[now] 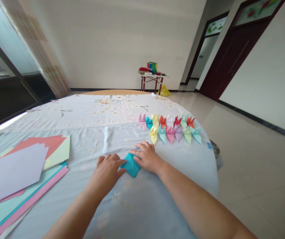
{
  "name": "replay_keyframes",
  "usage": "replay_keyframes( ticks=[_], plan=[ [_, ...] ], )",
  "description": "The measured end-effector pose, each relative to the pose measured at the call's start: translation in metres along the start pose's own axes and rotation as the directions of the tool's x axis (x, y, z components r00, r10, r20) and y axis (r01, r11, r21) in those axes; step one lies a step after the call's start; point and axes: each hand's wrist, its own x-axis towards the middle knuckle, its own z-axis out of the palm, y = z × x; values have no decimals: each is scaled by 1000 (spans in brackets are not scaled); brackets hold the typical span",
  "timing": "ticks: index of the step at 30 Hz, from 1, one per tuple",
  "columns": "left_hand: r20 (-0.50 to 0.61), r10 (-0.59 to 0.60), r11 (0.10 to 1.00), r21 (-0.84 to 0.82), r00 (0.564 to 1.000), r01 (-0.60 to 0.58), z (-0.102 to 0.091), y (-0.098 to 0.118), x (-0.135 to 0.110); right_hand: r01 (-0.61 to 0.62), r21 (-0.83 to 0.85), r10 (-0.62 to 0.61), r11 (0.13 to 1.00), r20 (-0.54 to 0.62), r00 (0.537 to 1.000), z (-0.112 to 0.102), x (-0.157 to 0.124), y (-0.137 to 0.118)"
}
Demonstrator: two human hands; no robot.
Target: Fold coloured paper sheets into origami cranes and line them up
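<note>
A small piece of folded turquoise paper [133, 167] lies on the tablecloth, shaped like a diamond with one corner toward me. At its left corner my left hand [109, 171] has thumb and forefinger closed on the paper, the other fingers curled. My right hand [146, 156] rests over the upper right edge with fingers spread, fingertips touching the paper. Just beyond the right hand stand two rows of folded paper cranes in several colours, among them a yellow crane [153, 134] and a pink crane [170, 134].
Loose stacked sheets of coloured paper, a lilac sheet [15, 172] on top, lie on the left of the round table. A floral tablecloth [87, 116] covers it. A small side table [153, 76] with items and a yellow bag [164, 91] stand by the far wall.
</note>
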Motion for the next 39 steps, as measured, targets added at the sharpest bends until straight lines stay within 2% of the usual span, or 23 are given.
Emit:
replay_keyframes(
  ticks=[4,8,18,25,32,39],
  plan=[
    [-25,23,1000,9,999,-23,-1,6,-1,29,78,-22,997,-87,996,-7,0,5],
    [-26,5,1000,10,1000,-5,-3,14,-1,25,120,-13,992,-95,995,-14,-2,10],
    [-67,13,1000,4,998,-12,9,21,-3,-10,249,4,968,26,1000,-19,-6,12],
    [-71,33,999,17,997,-31,12,20,-2,31,354,-101,935,179,979,-32,-10,24],
    [-57,150,978,-138,987,-156,15,11,3,48,411,-159,910,239,958,-32,-10,37],
    [15,155,958,-248,988,-146,15,0,5,61,412,-174,909,243,954,-29,-7,39]
  ],
)
